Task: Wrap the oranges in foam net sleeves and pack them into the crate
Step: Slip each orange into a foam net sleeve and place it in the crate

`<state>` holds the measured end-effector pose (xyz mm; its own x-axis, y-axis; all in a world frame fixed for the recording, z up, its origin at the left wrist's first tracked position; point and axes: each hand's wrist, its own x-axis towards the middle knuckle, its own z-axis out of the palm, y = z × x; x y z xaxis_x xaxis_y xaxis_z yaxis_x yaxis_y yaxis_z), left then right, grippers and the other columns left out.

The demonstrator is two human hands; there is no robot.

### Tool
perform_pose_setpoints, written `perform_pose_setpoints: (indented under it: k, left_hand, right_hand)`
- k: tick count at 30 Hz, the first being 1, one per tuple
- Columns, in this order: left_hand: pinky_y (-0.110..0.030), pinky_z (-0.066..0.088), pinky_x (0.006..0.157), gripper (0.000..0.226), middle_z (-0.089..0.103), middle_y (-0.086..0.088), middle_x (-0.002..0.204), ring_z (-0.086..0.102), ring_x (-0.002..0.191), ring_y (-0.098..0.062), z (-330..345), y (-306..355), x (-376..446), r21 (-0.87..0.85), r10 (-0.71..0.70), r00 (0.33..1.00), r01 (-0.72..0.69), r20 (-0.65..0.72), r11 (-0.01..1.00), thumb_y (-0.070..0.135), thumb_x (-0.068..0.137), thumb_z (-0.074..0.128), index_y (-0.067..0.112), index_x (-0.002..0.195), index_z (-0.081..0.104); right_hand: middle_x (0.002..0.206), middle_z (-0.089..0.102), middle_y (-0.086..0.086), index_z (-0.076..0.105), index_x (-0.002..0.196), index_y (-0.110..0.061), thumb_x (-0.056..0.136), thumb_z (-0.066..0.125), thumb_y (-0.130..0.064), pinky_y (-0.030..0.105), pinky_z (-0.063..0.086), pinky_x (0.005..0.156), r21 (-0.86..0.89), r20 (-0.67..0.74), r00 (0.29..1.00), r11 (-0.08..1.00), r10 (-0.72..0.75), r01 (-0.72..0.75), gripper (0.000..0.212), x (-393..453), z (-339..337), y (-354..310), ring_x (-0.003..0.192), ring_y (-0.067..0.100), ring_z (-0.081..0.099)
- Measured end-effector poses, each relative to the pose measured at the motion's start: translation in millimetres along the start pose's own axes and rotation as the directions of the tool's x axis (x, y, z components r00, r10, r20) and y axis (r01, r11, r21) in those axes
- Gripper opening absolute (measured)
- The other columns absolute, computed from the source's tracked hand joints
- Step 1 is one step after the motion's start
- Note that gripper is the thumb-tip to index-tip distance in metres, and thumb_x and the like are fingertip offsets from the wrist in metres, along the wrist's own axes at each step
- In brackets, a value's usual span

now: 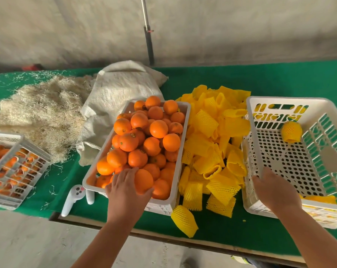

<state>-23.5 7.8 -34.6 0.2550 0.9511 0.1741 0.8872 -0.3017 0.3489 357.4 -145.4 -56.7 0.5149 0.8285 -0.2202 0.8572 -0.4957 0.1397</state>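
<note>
The left hand (pixel 125 188) grips a smooth round orange (pixel 143 180) in the heaped white tray (pixel 180 151); the right hand (pixel 274 190) grasps the perforated plastic crate (pixel 260 105) rim beside crinkled yellow foam net sleeves (pixel 212 144).

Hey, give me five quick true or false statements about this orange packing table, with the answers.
1. The left hand grips an orange in the full crate. True.
2. The right hand holds a foam sleeve. False: it grips the near left rim of the white crate on the right.
3. The white crate on the right is packed full. False: one wrapped orange lies at its far end, and most of its floor is bare.
4. The yellow foam sleeves are piled between the two crates. True.
5. The table cover is red. False: it is green.
</note>
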Motion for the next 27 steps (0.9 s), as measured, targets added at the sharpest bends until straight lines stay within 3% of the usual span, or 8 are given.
perform_pose_setpoints:
  k: [6, 8, 12, 17, 19, 22, 25, 27]
  left_hand:
    - [-0.02, 0.053, 0.08, 0.078, 0.051, 0.033, 0.129, 0.058, 0.111, -0.005, -4.9, 34.4, 9.4, -0.462, 0.04, 0.999, -0.026, 0.021, 0.887, 0.077, 0.067, 0.077, 0.051, 0.135, 0.047]
    - [-0.027, 0.059, 0.083, 0.075, 0.053, 0.032, 0.13, 0.059, 0.116, -0.005, 6.1, 50.6, 13.3, -0.581, 0.035, 0.997, 0.011, 0.068, 0.814, 0.076, 0.069, 0.079, 0.053, 0.133, 0.048]
    - [-0.021, 0.049, 0.088, 0.073, 0.052, 0.029, 0.131, 0.052, 0.12, 0.004, 31.2, 74.5, 17.2, -0.587, 0.109, 0.993, -0.062, 0.045, 0.807, 0.063, 0.073, 0.084, 0.047, 0.136, 0.049]
    - [-0.004, 0.045, 0.075, 0.075, 0.049, 0.022, 0.134, 0.047, 0.12, 0.008, 52.5, 84.1, 13.3, -0.578, 0.152, 0.986, -0.087, 0.065, 0.811, 0.067, 0.074, 0.078, 0.042, 0.138, 0.047]
    - [-0.012, 0.045, 0.083, 0.078, 0.045, 0.023, 0.137, 0.047, 0.117, 0.004, 59.1, 82.9, 11.6, -0.558, 0.171, 0.983, -0.11, 0.058, 0.823, 0.069, 0.075, 0.076, 0.04, 0.141, 0.045]
    - [-0.018, 0.047, 0.083, 0.08, 0.038, 0.029, 0.138, 0.044, 0.117, 0.003, 65.3, 82.5, 9.5, -0.529, 0.207, 0.977, -0.147, 0.055, 0.836, 0.075, 0.078, 0.071, 0.041, 0.144, 0.04]
    - [-0.018, 0.046, 0.083, 0.081, 0.034, 0.032, 0.139, 0.043, 0.117, 0.002, 69.0, 82.6, 6.8, -0.516, 0.219, 0.975, -0.164, 0.047, 0.841, 0.076, 0.079, 0.067, 0.042, 0.147, 0.037]
    - [-0.021, 0.047, 0.083, 0.081, 0.039, 0.024, 0.141, 0.044, 0.118, -0.001, 70.4, 82.4, 6.2, -0.509, 0.224, 0.974, -0.177, 0.033, 0.842, 0.073, 0.081, 0.07, 0.04, 0.147, 0.038]
  right_hand:
    - [0.078, 0.049, 0.002, 0.053, 0.103, -0.018, 0.103, 0.043, -0.038, 0.035, 0.049, 0.053, 0.29, -0.133, 0.978, 0.95, 0.161, -0.116, 0.022, 4.7, 7.9, 2.1, 0.056, 0.018, 0.052]
    - [0.081, 0.041, 0.0, 0.059, 0.106, -0.017, 0.104, 0.047, -0.035, 0.027, 0.043, 0.046, 0.33, -0.078, 0.984, 0.936, 0.158, -0.124, 0.022, 4.0, 8.4, 1.2, 0.048, 0.011, 0.04]
    - [0.072, 0.045, -0.009, 0.052, 0.101, -0.02, 0.106, 0.033, -0.047, 0.019, 0.026, 0.041, 0.273, -0.074, 0.978, 0.947, 0.196, -0.169, 0.034, 8.3, 12.3, 2.6, 0.048, 0.004, 0.047]
    - [0.068, 0.046, -0.007, 0.046, 0.105, -0.025, 0.098, 0.037, -0.051, 0.033, 0.041, 0.051, 0.404, -0.041, 0.948, 0.873, 0.317, -0.275, 0.028, 9.9, 11.3, 0.4, 0.054, 0.01, 0.043]
    - [0.081, 0.057, -0.007, 0.048, 0.122, -0.025, 0.099, 0.039, -0.058, 0.036, 0.054, 0.055, 0.406, -0.052, 0.966, 0.889, 0.255, -0.213, 0.041, 9.5, 16.0, 0.3, 0.059, 0.008, 0.054]
    - [0.123, 0.061, -0.004, 0.04, 0.142, -0.025, 0.098, 0.058, -0.055, 0.041, 0.06, 0.084, 0.543, -0.223, 0.943, 0.835, 0.246, -0.09, 0.057, 8.6, 20.0, -0.8, 0.104, 0.016, 0.064]
    - [0.134, 0.06, 0.002, 0.059, 0.133, -0.015, 0.099, 0.067, -0.03, 0.039, 0.052, 0.104, 0.466, -0.538, 0.84, 0.856, 0.075, 0.223, 0.038, 2.6, 19.5, -11.4, 0.125, 0.019, 0.056]
    - [0.132, 0.063, 0.001, 0.07, 0.114, -0.016, 0.101, 0.062, -0.023, 0.031, 0.054, 0.094, 0.385, -0.586, 0.805, 0.842, -0.093, 0.377, 0.017, -6.3, 15.1, -31.3, 0.117, 0.017, 0.062]
